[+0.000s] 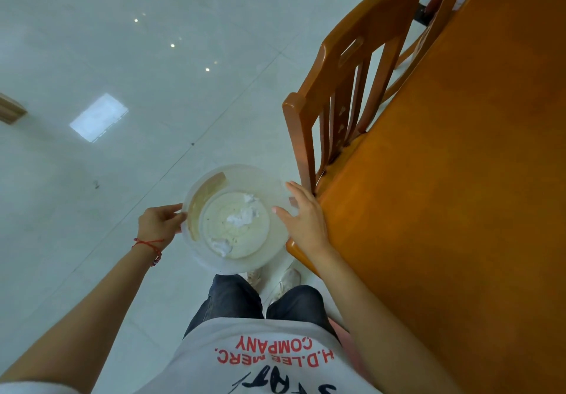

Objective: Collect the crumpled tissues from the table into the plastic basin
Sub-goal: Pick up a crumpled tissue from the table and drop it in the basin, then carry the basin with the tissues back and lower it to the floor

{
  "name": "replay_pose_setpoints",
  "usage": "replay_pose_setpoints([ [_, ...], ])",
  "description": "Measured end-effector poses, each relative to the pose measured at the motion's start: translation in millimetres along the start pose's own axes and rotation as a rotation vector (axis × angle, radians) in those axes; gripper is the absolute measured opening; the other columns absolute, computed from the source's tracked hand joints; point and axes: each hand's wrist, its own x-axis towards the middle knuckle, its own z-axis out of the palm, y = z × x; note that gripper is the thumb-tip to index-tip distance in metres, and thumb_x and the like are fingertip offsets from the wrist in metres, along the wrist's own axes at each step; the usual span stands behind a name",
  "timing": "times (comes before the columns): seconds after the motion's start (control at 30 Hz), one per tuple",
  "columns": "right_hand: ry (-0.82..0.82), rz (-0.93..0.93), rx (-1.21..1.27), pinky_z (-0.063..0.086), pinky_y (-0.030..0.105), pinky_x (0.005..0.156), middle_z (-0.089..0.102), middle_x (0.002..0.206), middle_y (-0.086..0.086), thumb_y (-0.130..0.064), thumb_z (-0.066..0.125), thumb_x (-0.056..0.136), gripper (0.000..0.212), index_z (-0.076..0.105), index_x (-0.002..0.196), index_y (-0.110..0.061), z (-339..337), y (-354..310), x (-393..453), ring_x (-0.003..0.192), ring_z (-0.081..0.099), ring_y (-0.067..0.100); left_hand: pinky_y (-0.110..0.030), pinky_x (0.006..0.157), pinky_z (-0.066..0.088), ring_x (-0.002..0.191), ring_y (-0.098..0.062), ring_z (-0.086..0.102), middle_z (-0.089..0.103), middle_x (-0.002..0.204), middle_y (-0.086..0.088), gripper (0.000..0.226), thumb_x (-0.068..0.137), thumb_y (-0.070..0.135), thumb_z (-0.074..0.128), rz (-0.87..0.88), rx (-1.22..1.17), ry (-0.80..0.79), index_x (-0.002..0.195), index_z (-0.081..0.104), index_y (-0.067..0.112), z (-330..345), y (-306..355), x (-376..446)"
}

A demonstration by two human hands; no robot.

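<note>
pale glossy floor tiles (pixel 122 72) under basin (pixel 196 249) — left hand (pixel 157 223) pinching its rim, right hand (pixel 303 216) spread open beside orange table (pixel 459 179).

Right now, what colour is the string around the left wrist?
Red: the thin string tied around the left wrist, clearest in the head view.

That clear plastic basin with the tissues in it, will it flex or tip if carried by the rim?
The translucent round plastic basin looks thin-walled, so it may flex. Only a few crumpled white tissues lie inside, so it is probably light. The left hand pinches one rim and the right hand steadies the other, so tipping seems unlikely.
</note>
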Motion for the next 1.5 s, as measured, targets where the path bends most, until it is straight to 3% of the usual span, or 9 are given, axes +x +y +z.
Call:
replay_pose_setpoints([
  [0.2, -0.007, -0.024, 0.002, 0.045, 0.043, 0.101, 0.045, 0.141, 0.005, -0.028, 0.064, 0.084, 0.055, 0.042, 0.133, -0.016, 10, -4, -13, 0.125, 0.046, 0.021, -0.037, 0.094, 0.047, 0.058, -0.008, 0.062, 0.068, 0.094, -0.022, 0.028, 0.083, 0.007, 0.058, -0.02, -0.068, 0.08, 0.109, 0.063, -0.001, -19, -33, -20],
  [0.3, -0.055, -0.038, -0.023, 0.041, 0.04, 0.106, 0.043, 0.142, 0.005, -0.027, 0.061, 0.086, 0.054, 0.041, 0.134, -0.015, 18, -6, -19, 0.128, 0.043, 0.02, -0.043, 0.096, 0.047, 0.071, -0.024, 0.064, 0.068, 0.098, -0.025, 0.029, 0.084, 0.008, 0.059, -0.057, -0.109, 0.12, 0.11, 0.062, -0.002, -27, -51, -32],
  [0.4, -0.085, -0.046, -0.058, 0.037, 0.036, 0.109, 0.043, 0.142, 0.006, -0.025, 0.059, 0.087, 0.053, 0.039, 0.135, -0.014, 27, -9, -24, 0.13, 0.04, 0.02, -0.039, 0.091, 0.049, 0.063, -0.016, 0.061, 0.068, 0.098, -0.024, 0.03, 0.083, 0.007, 0.059, -0.068, -0.163, 0.144, 0.111, 0.061, -0.004, -33, -66, -41],
  [0.53, -0.121, 0.002, -0.062, 0.039, 0.035, 0.105, 0.046, 0.139, 0.009, -0.024, 0.058, 0.088, 0.053, 0.037, 0.136, -0.013, 43, -16, -33, 0.128, 0.042, 0.022, -0.036, 0.087, 0.052, 0.048, 0.003, 0.062, 0.068, 0.062, 0.004, 0.027, 0.083, 0.006, 0.059, -0.094, -0.225, 0.147, 0.109, 0.063, -0.001, -43, -88, -46],
  [0.77, -0.108, 0.126, -0.019, 0.046, 0.033, 0.096, 0.055, 0.129, 0.009, -0.02, 0.058, 0.088, 0.046, 0.043, 0.131, -0.011, 79, -40, -39, 0.113, 0.053, 0.021, -0.047, 0.09, 0.051, 0.052, 0.006, 0.063, 0.064, 0.049, 0.025, 0.026, 0.082, 0.004, 0.059, -0.07, -0.294, 0.083, 0.108, 0.064, 0.0, -69, -123, -31],
  [1.13, -0.015, 0.171, 0.056, 0.044, 0.024, 0.08, 0.055, 0.095, -0.003, -0.007, 0.056, 0.087, 0.03, 0.058, 0.117, -0.006, 178, -107, -50, 0.088, 0.053, 0.014, -0.044, 0.09, 0.052, 0.051, 0.003, 0.063, 0.063, 0.049, 0.026, 0.025, 0.081, 0.006, 0.062, -0.037, -0.259, 0.033, 0.105, 0.067, 0.005, -161, -182, 22],
  [1.3, -0.005, 0.193, 0.052, 0.044, 0.023, 0.081, 0.054, 0.098, -0.003, -0.006, 0.056, 0.087, 0.032, 0.056, 0.119, -0.006, 210, -127, -42, 0.089, 0.053, 0.013, -0.026, 0.074, 0.056, 0.048, 0.002, 0.061, 0.062, 0.044, 0.019, 0.028, 0.081, 0.002, 0.062, -0.032, -0.259, 0.059, 0.109, 0.064, 0.0, -189, -190, 40],
  [1.43, -0.005, 0.16, 0.044, 0.046, 0.024, 0.078, 0.054, 0.091, -0.007, -0.002, 0.054, 0.087, 0.028, 0.06, 0.114, -0.005, 216, -140, -23, 0.086, 0.053, 0.013, -0.016, 0.064, 0.056, 0.048, 0.007, 0.06, 0.063, 0.066, 0.002, 0.03, 0.081, 0.002, 0.062, -0.047, -0.265, 0.066, 0.11, 0.062, -0.002, -196, -190, 58],
  [1.5, 0.001, 0.147, 0.038, 0.046, 0.025, 0.078, 0.054, 0.088, -0.009, -0.001, 0.054, 0.086, 0.027, 0.061, 0.111, -0.004, 217, -144, -9, 0.084, 0.053, 0.014, -0.028, 0.073, 0.058, 0.048, 0.006, 0.061, 0.063, 0.064, 0.002, 0.029, 0.08, 0.002, 0.062, -0.045, -0.262, 0.064, 0.108, 0.064, 0.001, -196, -185, 68],
])
